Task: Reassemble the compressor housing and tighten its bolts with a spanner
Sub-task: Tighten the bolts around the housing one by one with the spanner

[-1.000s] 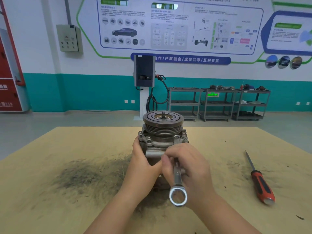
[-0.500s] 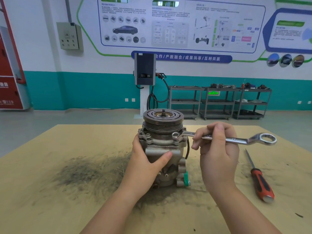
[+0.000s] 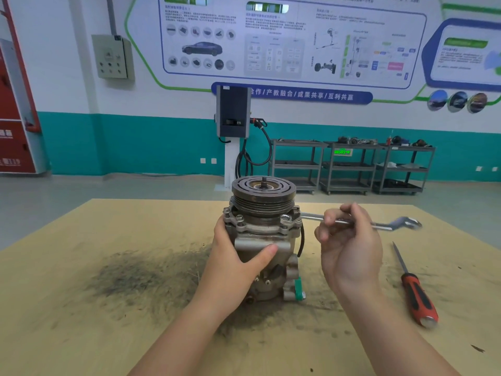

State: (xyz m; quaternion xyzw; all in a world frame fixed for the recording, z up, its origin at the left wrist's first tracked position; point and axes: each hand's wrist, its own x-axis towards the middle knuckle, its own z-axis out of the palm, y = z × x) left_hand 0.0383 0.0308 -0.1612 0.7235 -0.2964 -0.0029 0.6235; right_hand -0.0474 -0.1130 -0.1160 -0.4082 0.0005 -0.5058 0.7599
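Note:
The metal compressor (image 3: 267, 234) stands upright on the wooden table (image 3: 81, 308), its grooved pulley on top. My left hand (image 3: 238, 256) grips the housing from the left, thumb across its front. A silver ring spanner (image 3: 352, 221) lies level to the right, its near ring seated on a bolt (image 3: 286, 220) at the flange's front right corner. My right hand (image 3: 349, 240) holds the spanner's shank with curled fingers; the far ring sticks out to the right and looks blurred.
A red-handled screwdriver (image 3: 416, 291) lies on the table at the right. Dark grime stains the wood (image 3: 135, 278) left of the compressor. Beyond the table stand a charging post (image 3: 233, 126) and grey shelf trolleys (image 3: 352, 166) along the wall.
One second ago the spanner pointed toward me in front of the housing. It has swung out to the right with its ring on the front right bolt, and now sits there almost unchanged.

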